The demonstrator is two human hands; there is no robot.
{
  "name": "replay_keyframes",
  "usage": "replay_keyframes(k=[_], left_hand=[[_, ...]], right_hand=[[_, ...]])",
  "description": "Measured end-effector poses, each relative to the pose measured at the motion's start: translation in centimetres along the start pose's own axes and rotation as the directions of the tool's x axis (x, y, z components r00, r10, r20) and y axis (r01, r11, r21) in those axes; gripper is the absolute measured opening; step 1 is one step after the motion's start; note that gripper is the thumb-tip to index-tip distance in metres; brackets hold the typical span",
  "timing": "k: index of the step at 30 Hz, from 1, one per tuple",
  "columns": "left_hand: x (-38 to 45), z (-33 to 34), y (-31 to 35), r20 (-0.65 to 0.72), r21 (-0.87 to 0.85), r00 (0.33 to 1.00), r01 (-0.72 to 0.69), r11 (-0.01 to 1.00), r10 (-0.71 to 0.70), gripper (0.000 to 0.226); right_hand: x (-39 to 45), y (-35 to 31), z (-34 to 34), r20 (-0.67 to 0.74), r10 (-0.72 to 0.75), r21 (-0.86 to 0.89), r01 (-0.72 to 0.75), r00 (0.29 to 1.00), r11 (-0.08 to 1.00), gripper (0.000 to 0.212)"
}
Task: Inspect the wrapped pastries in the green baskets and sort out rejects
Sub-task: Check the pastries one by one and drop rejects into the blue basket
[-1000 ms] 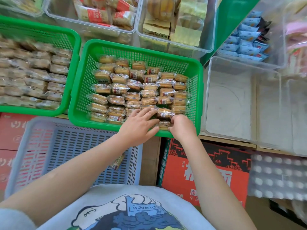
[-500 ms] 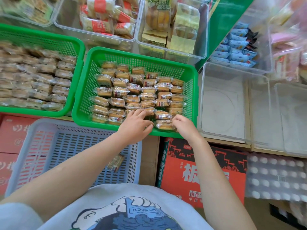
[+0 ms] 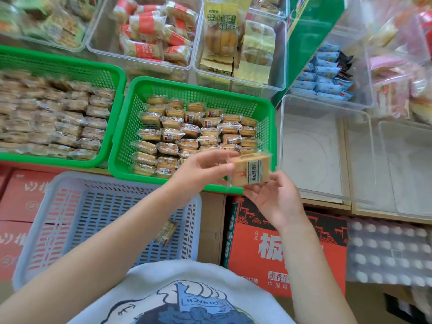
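Note:
Both hands hold one wrapped pastry [image 3: 251,169] in clear film above the front right corner of the middle green basket [image 3: 187,88]. My left hand [image 3: 201,170] grips its left end with thumb and fingers. My right hand [image 3: 273,197] supports it from below and the right, fingers curled round its edge. Rows of wrapped pastries [image 3: 187,134] fill that basket. A second green basket [image 3: 58,64] at the left holds several more, blurred. A single wrapped pastry [image 3: 166,232] lies in the blue-grey basket [image 3: 70,183] below.
Clear bins of other packaged snacks [image 3: 152,29] stand behind the baskets. An empty clear bin [image 3: 311,146] sits to the right, with more bins past it. Red cartons [image 3: 268,242] and wrapped egg-like trays [image 3: 388,251] lie below the shelf edge.
Both hands were down among the pastries at the basket's front edge; now they have lifted one pastry clear of the basket and hold it up between them.

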State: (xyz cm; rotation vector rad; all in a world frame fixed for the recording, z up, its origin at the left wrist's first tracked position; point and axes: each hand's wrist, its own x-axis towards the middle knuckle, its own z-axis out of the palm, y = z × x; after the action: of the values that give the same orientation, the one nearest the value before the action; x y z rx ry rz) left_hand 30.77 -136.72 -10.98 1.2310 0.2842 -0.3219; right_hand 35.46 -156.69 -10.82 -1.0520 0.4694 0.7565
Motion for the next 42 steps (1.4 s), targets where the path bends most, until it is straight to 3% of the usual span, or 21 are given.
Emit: replay_keyframes(k=[3,7,11,16,19,23,26,29,32,34,37,42], left_hand=[[-0.7,-0.2,1.1,-0.087,-0.128,0.996,-0.007,0.992,-0.004,0.030],[-1.4,-1.1,1.2,-0.149,-0.061,0.988,0.033,0.998,-0.042,0.017],[-2.4,-0.7,0.9,-0.232,-0.063,0.972,0.033,0.997,-0.047,0.029],[-3.2,-0.6,0.7,-0.246,-0.126,0.969,0.004,0.992,-0.035,0.020],[-3.3,-0.6,0.8,-0.264,-0.124,0.964,-0.029,0.992,-0.005,0.017],[-2.9,-0.6,1.0,-0.319,-0.200,0.947,-0.036,0.979,-0.030,0.013],[-2.5,-1.0,0.9,-0.400,-0.124,0.916,-0.029,0.992,-0.024,0.009],[-2.4,-1.4,0.6,-0.450,0.136,0.891,-0.004,0.991,0.065,0.007],[-2.3,-1.4,0.3,-0.426,0.303,0.900,0.045,0.952,0.093,0.011],[-2.5,-1.1,0.2,-0.334,0.259,0.941,0.043,0.965,0.048,0.012],[-2.6,-0.8,0.2,-0.213,0.074,0.977,0.039,0.996,-0.023,0.013],[-2.2,-0.9,0.0,-0.181,-0.024,0.980,0.075,0.997,-0.078,0.007]], right_hand=[[-0.8,0.9,1.5,-0.015,-0.021,-0.157,0.019,1.000,0.987,0.041],[-1.3,1.4,2.6,-0.017,-0.206,-0.301,0.192,0.978,0.934,0.037],[-1.7,1.5,3.7,0.013,-0.330,-0.431,0.303,0.944,0.850,0.020],[-2.3,1.5,4.0,0.126,-0.277,-0.343,0.304,0.952,0.889,0.029],[-2.5,1.6,3.9,0.124,-0.277,-0.209,0.298,0.953,0.931,0.021],[-2.6,1.3,3.7,0.128,-0.283,-0.147,0.300,0.951,0.942,0.032],[-2.8,1.1,3.5,0.164,-0.276,-0.125,0.297,0.947,0.947,0.018],[-2.4,1.2,3.1,0.086,-0.338,-0.302,0.348,0.937,0.888,0.006],[-1.4,1.6,2.8,-0.040,-0.473,-0.563,0.371,0.880,0.739,0.008],[-0.7,1.7,2.7,-0.122,-0.550,-0.630,0.364,0.826,0.686,0.008],[0.0,1.6,2.8,-0.218,-0.560,-0.616,0.332,0.799,0.714,0.007],[0.5,1.1,3.3,-0.284,-0.561,-0.595,0.316,0.777,0.739,0.005]])
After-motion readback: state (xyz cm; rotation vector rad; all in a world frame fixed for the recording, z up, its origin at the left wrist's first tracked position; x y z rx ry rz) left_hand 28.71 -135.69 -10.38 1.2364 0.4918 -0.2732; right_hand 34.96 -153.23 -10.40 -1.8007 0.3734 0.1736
